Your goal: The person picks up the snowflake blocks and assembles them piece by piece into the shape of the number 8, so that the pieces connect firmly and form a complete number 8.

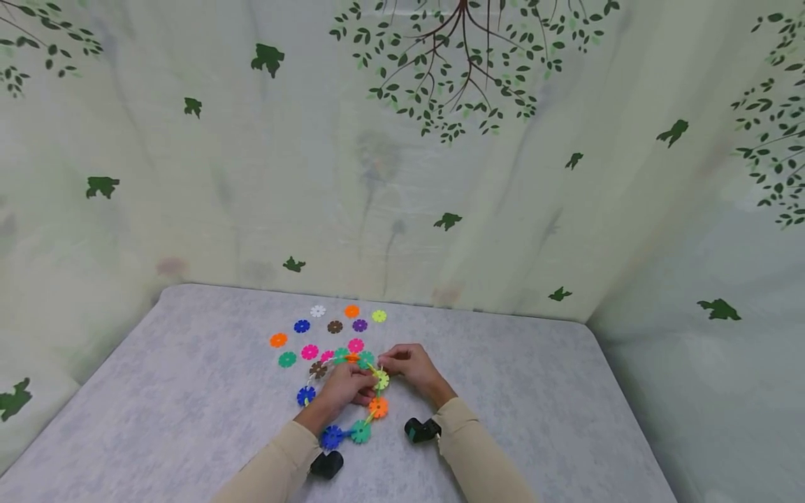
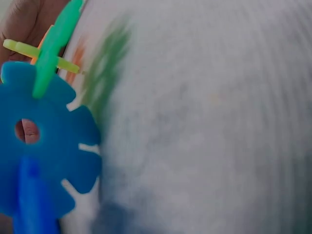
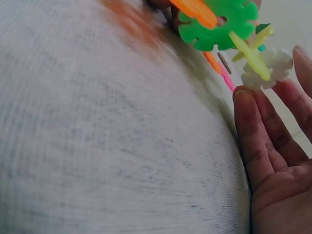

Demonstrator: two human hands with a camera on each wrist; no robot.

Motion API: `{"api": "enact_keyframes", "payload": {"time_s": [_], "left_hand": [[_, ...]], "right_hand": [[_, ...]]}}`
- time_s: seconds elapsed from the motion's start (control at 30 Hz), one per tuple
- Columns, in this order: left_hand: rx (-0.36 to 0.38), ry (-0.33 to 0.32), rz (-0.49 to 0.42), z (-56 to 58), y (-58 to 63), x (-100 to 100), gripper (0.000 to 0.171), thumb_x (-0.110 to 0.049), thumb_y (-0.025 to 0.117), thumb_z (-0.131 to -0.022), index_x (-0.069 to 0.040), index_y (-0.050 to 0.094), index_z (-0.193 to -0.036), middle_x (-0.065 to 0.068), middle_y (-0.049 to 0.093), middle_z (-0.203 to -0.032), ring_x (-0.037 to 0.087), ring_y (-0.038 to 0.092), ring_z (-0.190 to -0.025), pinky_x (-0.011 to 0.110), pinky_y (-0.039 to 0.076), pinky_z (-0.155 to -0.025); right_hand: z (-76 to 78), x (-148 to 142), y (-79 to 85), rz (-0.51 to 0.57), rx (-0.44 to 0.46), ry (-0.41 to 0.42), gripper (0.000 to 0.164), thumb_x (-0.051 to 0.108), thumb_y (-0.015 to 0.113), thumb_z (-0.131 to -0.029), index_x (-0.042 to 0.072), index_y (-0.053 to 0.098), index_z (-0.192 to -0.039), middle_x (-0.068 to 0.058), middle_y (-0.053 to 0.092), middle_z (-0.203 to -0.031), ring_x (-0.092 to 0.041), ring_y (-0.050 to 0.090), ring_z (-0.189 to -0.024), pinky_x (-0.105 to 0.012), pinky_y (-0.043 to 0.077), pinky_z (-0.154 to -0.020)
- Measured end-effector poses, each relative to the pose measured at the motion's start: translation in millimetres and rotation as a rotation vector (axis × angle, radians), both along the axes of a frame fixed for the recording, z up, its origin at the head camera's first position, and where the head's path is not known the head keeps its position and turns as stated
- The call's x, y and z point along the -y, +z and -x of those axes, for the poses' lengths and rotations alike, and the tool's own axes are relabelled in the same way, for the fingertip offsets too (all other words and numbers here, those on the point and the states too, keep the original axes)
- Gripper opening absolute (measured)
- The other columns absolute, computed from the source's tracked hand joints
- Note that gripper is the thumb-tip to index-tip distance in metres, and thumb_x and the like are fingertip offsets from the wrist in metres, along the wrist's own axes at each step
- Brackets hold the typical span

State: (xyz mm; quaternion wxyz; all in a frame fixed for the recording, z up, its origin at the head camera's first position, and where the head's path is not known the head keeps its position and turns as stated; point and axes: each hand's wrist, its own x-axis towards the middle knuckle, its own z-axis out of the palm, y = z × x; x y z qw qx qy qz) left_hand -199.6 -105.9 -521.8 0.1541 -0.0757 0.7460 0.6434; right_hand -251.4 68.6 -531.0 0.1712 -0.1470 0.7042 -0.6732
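A ring-like chain of interlocking plastic flower discs lies under my hands. My left hand [image 1: 342, 389] pinches the chain beside a yellow disc [image 1: 381, 380]. An orange disc [image 1: 378, 407], a green disc [image 1: 360, 432] and a blue disc [image 1: 332, 437] follow along it toward me. At the chain's right side, my right hand [image 1: 411, 367] pinches a white flower disc [image 3: 280, 66], which touches or sits just behind a yellow disc [image 3: 253, 57] in the right wrist view. Close up in the left wrist view is a blue disc [image 2: 53, 131] joined to a green one [image 2: 51, 51].
Loose flower discs lie behind the chain, among them an orange disc [image 1: 279, 340], a purple disc [image 1: 360, 325] and a white disc [image 1: 318, 311]. The grey cloth-covered table [image 1: 503, 391] meets a leaf-print curtain [image 1: 377, 175] at its back edge.
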Motion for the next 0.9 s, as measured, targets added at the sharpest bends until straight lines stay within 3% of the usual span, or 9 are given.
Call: {"api": "enact_keyframes", "payload": {"time_s": [0.1,0.2,0.33,0.43,0.63,0.73,0.9], "left_hand": [[0.0,-0.002,0.001,-1.4,0.7,5,0.025,-0.011,0.064,-0.092,0.01,0.06,-0.106,0.012,0.067,-0.08,0.017,0.065,-0.067,0.032,0.058,-0.062],[0.003,0.003,0.015,-3.3,1.9,11,0.025,-0.01,0.064,-0.091,0.009,0.06,-0.106,0.012,0.066,-0.08,0.017,0.064,-0.066,0.033,0.058,-0.062],[0.018,0.018,0.036,-7.1,1.8,21,0.023,-0.009,0.064,-0.091,0.008,0.059,-0.104,0.013,0.066,-0.078,0.017,0.063,-0.065,0.033,0.058,-0.061],[0.028,0.024,0.039,-8.8,1.3,26,0.021,-0.009,0.064,-0.091,0.007,0.059,-0.104,0.012,0.066,-0.078,0.017,0.063,-0.064,0.032,0.058,-0.06],[0.026,0.024,0.036,-6.7,-0.4,33,0.02,-0.009,0.063,-0.092,0.007,0.06,-0.104,0.012,0.066,-0.076,0.017,0.063,-0.063,0.032,0.058,-0.059],[0.025,0.029,0.041,-5.1,-0.4,37,0.021,-0.01,0.063,-0.092,0.007,0.06,-0.104,0.012,0.066,-0.077,0.017,0.063,-0.063,0.032,0.058,-0.06],[0.032,0.036,0.046,-3.9,-1.1,43,0.02,-0.009,0.063,-0.092,0.007,0.061,-0.103,0.012,0.067,-0.078,0.017,0.064,-0.065,0.032,0.058,-0.062]], "right_hand": [[6.7,0,-0.9,-0.026,0.006,0.003,0.025,0.012,0.063,-0.093,-0.009,0.067,-0.106,-0.006,0.069,-0.086,-0.014,0.064,-0.075,-0.031,0.057,-0.075],[16.9,3,0.2,-0.121,-0.013,-0.014,0.022,0.012,0.066,-0.091,-0.003,0.069,-0.107,-0.005,0.069,-0.088,-0.015,0.063,-0.074,-0.03,0.057,-0.072],[32.2,15,6.3,-0.334,-0.085,0.01,0.022,0.015,0.071,-0.088,0.008,0.072,-0.108,-0.001,0.066,-0.09,-0.015,0.059,-0.076,-0.028,0.054,-0.069],[41.6,28,12.5,-0.493,-0.14,0.058,0.026,0.017,0.072,-0.088,0.014,0.071,-0.113,0.0,0.063,-0.093,-0.016,0.057,-0.084,-0.029,0.052,-0.074],[48.0,48,17.6,-0.743,-0.198,0.076,0.024,0.019,0.073,-0.087,0.017,0.07,-0.111,0.002,0.058,-0.095,-0.015,0.052,-0.088,-0.029,0.048,-0.08],[49.2,53,16.6,-0.77,-0.226,0.074,0.016,0.018,0.074,-0.086,0.016,0.068,-0.101,0.002,0.057,-0.092,-0.015,0.051,-0.086,-0.028,0.047,-0.077],[47.5,55,14.1,-0.661,-0.238,0.033,0.012,0.014,0.075,-0.084,0.013,0.063,-0.088,0.002,0.057,-0.086,-0.015,0.05,-0.079,-0.026,0.045,-0.072]]}}
